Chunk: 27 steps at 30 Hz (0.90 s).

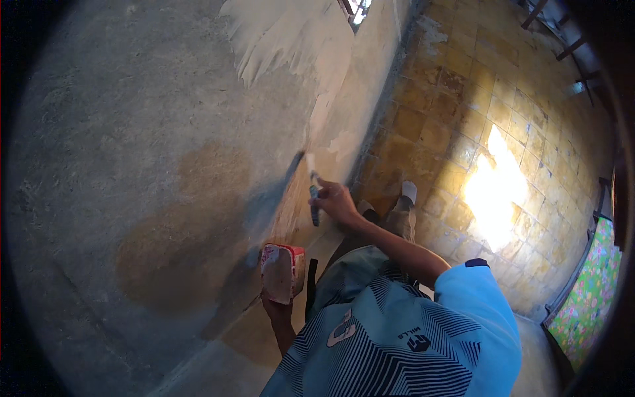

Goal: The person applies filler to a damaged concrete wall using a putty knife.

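Note:
My right hand (337, 201) is closed around the dark handle of a paintbrush (313, 204). The brush's pale bristle end points up and meets the wall, or lies very close to it. Lower down, my left hand (277, 308) grips a small tub (278, 274) from below; its fingers are mostly hidden. The tub has a red rim and holds light, pinkish-beige paint. The grey wall (106, 145) bears a pale coat in broad ragged strokes (291, 33) near the top, narrowing to a strip down to the brush.
Worn yellowish floor tiles (436, 132) run along the wall's foot on the right, with a bright patch of sunlight (495, 192). My feet (409, 192) stand close to the wall. At far right hangs a green flowered cloth (585, 291). Dark wooden bars (572, 47) show at top right.

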{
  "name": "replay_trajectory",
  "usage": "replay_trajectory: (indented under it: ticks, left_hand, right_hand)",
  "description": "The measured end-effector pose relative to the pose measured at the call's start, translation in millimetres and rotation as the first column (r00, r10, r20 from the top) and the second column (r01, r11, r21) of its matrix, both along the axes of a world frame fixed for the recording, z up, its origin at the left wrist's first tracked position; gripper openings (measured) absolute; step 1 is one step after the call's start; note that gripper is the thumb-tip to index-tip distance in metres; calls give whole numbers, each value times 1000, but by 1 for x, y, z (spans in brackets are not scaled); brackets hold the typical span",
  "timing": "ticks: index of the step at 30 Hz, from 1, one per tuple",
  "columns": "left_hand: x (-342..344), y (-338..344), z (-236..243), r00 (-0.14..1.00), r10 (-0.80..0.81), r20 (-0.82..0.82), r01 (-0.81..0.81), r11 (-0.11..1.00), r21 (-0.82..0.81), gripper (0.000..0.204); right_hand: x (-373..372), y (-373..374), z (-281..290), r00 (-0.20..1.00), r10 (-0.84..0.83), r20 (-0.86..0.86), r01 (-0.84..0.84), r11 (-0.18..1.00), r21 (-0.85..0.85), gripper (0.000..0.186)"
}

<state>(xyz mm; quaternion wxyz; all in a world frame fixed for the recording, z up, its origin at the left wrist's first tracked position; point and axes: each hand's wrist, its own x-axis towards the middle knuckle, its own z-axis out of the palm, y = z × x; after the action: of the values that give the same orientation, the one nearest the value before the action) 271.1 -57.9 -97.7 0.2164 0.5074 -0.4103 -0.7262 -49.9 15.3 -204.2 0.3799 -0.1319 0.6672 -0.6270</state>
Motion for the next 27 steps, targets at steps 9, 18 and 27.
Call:
replay_trajectory:
  ticks: [9,18,27]
  left_hand:
    - [-2,-11,2,994,40,-97,-27,991,131,59]
    - [-6,-8,15,991,-119,68,131,971,-200,58]
    - [11,-17,-7,991,108,-84,-98,988,116,57]
  right_hand:
    - [-146,-36,-78,964,-223,-145,220,975,-38,83]
    - [10,-5,-7,996,-69,58,67,997,32,75]
    - [-147,-32,-22,944,-327,-31,324,943,-70,79]
